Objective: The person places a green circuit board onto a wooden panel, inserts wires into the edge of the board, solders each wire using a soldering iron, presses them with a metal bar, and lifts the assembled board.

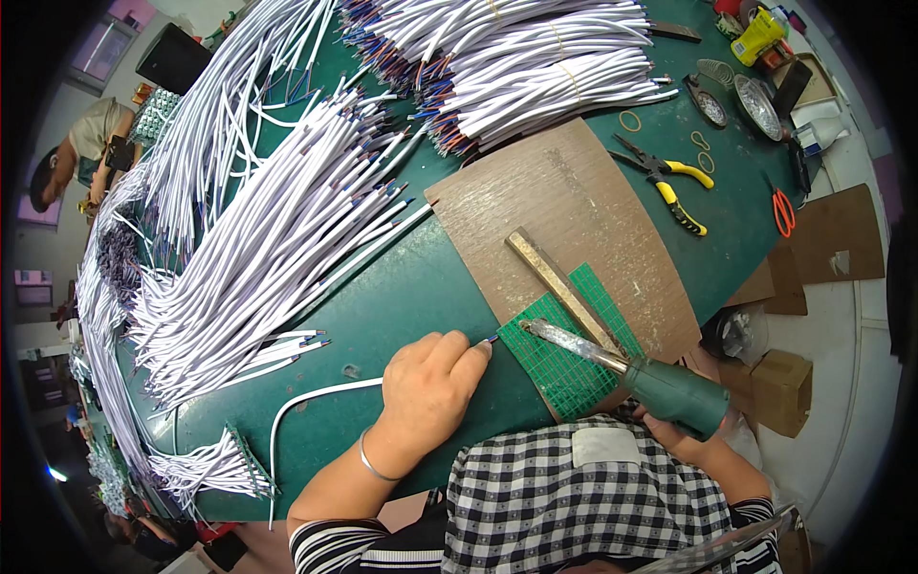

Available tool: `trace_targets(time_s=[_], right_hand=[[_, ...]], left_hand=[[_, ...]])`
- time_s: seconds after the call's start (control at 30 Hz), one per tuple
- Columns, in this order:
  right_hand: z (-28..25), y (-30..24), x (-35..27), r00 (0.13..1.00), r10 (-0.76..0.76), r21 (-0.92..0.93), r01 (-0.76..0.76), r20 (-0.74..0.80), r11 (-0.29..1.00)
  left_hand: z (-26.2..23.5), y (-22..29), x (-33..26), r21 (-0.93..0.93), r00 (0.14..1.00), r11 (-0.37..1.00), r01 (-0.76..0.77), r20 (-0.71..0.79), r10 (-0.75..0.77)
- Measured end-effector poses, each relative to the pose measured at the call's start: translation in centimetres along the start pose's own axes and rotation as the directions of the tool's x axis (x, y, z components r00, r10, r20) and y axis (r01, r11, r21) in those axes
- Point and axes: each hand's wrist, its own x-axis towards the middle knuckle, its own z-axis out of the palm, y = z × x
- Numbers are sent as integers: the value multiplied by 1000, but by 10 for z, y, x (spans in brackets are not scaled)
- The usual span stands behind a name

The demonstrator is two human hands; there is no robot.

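My left hand (428, 390) is closed around a white cable (330, 390), whose blue wire end pokes out past my fingertips at the edge of a green circuit board panel (550, 373). The cable's tail curves away to the left and over the table's near edge. My right hand (669, 435) grips a soldering iron (674, 394) by its green handle, partly hidden underneath it. The iron's tip lies over the panel, a little right of the wire end. A brass-coloured metal bar (564, 292) rests across the panel and the brown board (574, 206) beneath.
White cables (277, 210) spread over the left of the green table (373, 335), with tied bundles (555, 81) behind. Yellow-handled pliers (660, 172), orange-handled scissors (784, 210) and a metal dish (757, 107) lie right. Soldered boards (229, 464) sit front left. A co-worker (91, 143) is at far left.
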Motion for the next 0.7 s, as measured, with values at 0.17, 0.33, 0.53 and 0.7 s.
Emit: trace_targets(time_s=[0.17, 0.33, 0.53, 0.7], right_hand=[[0, -1, 1, 1000, 9, -18, -9, 10, 1000], [1, -8, 9, 1000, -5, 22, 6, -18, 1000], [2, 0, 0, 997, 70, 37, -69, -20, 997], [3, -1, 1, 995, 93, 76, -91, -25, 993]], left_hand=[[2, 0, 2, 5, 999, 999, -32, -31, 32], [1, 0, 1, 46, 998, 998, -53, -31, 54], [2, 0, 1, 58, 996, 995, -80, -41, 83], [3, 0, 3, 60, 994, 993, -103, -30, 105]])
